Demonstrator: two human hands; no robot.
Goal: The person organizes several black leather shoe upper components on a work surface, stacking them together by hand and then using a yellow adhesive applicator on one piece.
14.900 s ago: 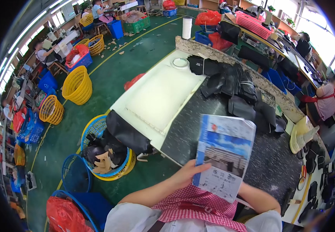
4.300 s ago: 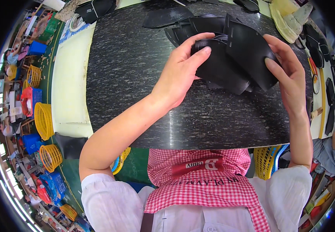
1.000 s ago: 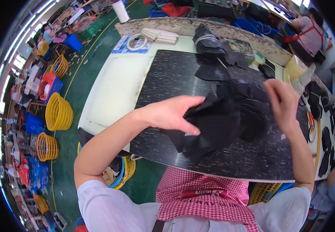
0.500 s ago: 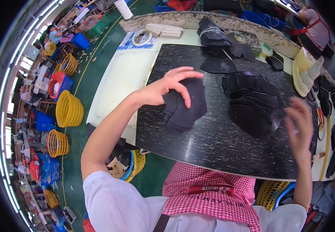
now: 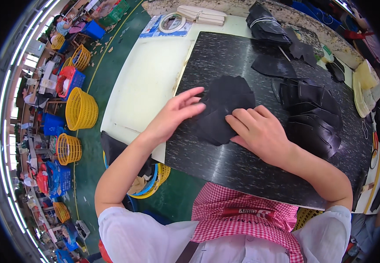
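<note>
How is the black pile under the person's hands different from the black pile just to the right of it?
The pile under the hands lies flat and loosely fanned; the pile to the right is bigger, its pieces curved and overlapped in a row. The left hand and right hand press on the first pile; nothing touches the second. Both are black and lie on the dark speckled board.

Green workshop floor (image 5: 111, 65) with a yellow line, strewn with yellow baskets (image 5: 81, 108) and blue crates (image 5: 94, 30) — bright windows (image 5: 6, 114) along the left.
</note>
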